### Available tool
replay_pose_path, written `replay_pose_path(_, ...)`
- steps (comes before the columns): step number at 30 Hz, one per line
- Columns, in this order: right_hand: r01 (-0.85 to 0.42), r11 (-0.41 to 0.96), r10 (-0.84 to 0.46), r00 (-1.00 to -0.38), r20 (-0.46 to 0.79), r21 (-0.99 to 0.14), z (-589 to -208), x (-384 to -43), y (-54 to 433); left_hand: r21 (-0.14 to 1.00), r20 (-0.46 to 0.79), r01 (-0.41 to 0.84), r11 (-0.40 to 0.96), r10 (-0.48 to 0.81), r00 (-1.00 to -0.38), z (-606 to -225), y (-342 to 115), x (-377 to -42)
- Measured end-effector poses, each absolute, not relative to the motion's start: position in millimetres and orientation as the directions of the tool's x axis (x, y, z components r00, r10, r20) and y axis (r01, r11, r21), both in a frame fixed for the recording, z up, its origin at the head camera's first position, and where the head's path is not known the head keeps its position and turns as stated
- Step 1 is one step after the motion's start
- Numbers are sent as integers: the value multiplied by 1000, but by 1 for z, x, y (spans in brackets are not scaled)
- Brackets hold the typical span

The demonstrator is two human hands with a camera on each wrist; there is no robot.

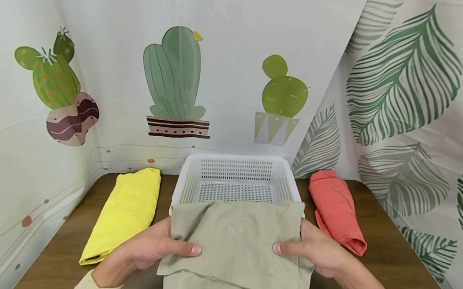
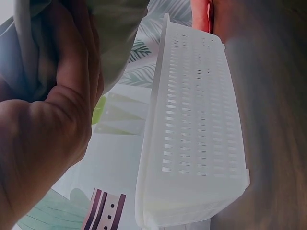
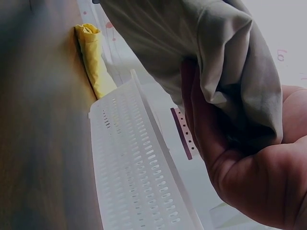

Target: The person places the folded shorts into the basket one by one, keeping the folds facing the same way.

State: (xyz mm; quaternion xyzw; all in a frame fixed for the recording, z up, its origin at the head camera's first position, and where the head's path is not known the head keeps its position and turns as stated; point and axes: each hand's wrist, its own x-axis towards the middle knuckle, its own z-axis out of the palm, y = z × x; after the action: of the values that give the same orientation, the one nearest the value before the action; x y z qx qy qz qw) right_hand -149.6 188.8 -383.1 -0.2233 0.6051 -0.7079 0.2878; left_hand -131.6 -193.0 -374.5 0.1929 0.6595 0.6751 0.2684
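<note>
A folded grey-beige cloth garment [image 1: 239, 246] is held up between both hands, in front of the white basket. My left hand [image 1: 156, 246] grips its left side, thumb on top and fingers underneath. On the right side my right hand [image 1: 321, 251] grips it the same way, thumb pressed on the upper face. Loose layers hang below the thumbs toward the person. In the right wrist view the cloth [image 3: 230, 62] bunches in folds inside the curled hand. The cloth's far edge overlaps the near rim of the white perforated basket [image 1: 235, 193] in the head view.
On the table's left lies a folded yellow cloth [image 1: 126, 213], and on its right a folded red cloth [image 1: 337, 209]. The basket stands at the back of the brown wooden table [image 1: 392, 287], close to a patterned curtain [image 1: 233, 71].
</note>
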Motion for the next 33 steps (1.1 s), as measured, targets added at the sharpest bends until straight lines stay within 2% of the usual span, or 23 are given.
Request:
replay_pose_path(15, 153, -126, -673, -739, -29, -980, -382, -155, 185, 997, -71, -81, 9, 593, -802, -375, -193, -135)
replay_pose_path(33, 103, -126, -636, -772, 1, -987, -378, -159, 184, 998, -57, -54, 22, 566, -822, -372, -192, -143)
